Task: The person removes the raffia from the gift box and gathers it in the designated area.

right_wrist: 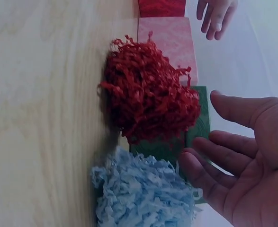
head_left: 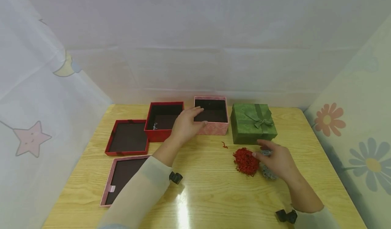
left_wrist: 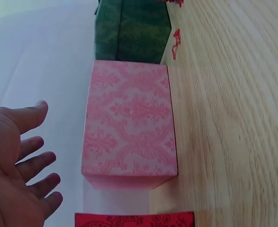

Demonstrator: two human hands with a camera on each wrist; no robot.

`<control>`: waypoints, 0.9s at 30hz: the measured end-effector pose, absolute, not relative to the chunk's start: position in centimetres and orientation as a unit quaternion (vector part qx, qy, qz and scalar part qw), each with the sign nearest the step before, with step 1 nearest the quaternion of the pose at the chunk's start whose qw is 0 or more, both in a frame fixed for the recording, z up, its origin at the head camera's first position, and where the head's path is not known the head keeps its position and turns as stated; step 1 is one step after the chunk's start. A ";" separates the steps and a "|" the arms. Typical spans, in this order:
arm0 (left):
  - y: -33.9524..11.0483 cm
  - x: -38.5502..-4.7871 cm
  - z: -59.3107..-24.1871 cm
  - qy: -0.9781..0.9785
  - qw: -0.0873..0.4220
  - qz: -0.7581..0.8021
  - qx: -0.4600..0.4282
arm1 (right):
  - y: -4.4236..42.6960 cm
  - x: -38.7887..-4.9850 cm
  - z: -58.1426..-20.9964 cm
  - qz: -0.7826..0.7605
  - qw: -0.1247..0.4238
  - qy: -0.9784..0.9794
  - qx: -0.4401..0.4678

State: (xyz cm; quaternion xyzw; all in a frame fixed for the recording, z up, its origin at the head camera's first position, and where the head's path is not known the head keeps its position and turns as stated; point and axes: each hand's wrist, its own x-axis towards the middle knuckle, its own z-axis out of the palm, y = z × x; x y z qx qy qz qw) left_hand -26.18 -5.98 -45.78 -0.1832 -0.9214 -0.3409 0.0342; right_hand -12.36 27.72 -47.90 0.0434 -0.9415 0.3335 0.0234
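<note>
My left hand (head_left: pixel 187 123) hovers over the gap between the open red box (head_left: pixel 158 136) and the open pink box (head_left: pixel 212 129), its fingers spread and holding nothing. Both boxes show dark insides. In the left wrist view, the patterned pink box (left_wrist: pixel 129 118) stands apart from the fingers. Over on the right, my right hand (head_left: pixel 279 162) is loosely spread above a light blue clump of shredded paper (right_wrist: pixel 143 189), which it partly hides in the head view. Beside it lies a red clump of shredded paper (head_left: pixel 246 161), close to the thumb. Whether any fingertip touches the paper is unclear.
A closed green gift box (head_left: pixel 250 132) with a bow stands behind the clumps. At left lie a red lid (head_left: pixel 128 137) and a pink lid (head_left: pixel 123 178), partly under my left sleeve. A red paper shred (head_left: pixel 224 145) lies on the wooden table (head_left: pixel 213 191). Fabric hangs around.
</note>
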 end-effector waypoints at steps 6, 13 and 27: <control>-4.8 -25.2 -45.8 -0.903 0.037 -0.372 -0.213 | 28.5 -12.4 -47.4 0.353 0.035 -0.935 0.011; -3.2 -24.5 -46.7 -0.885 0.054 -0.397 -0.238 | 29.2 -12.5 -46.9 0.372 0.064 -0.926 -0.009; -0.3 -23.2 -48.3 -0.871 0.015 -0.418 -0.256 | 30.6 -13.3 -47.1 0.340 0.096 -0.934 -0.062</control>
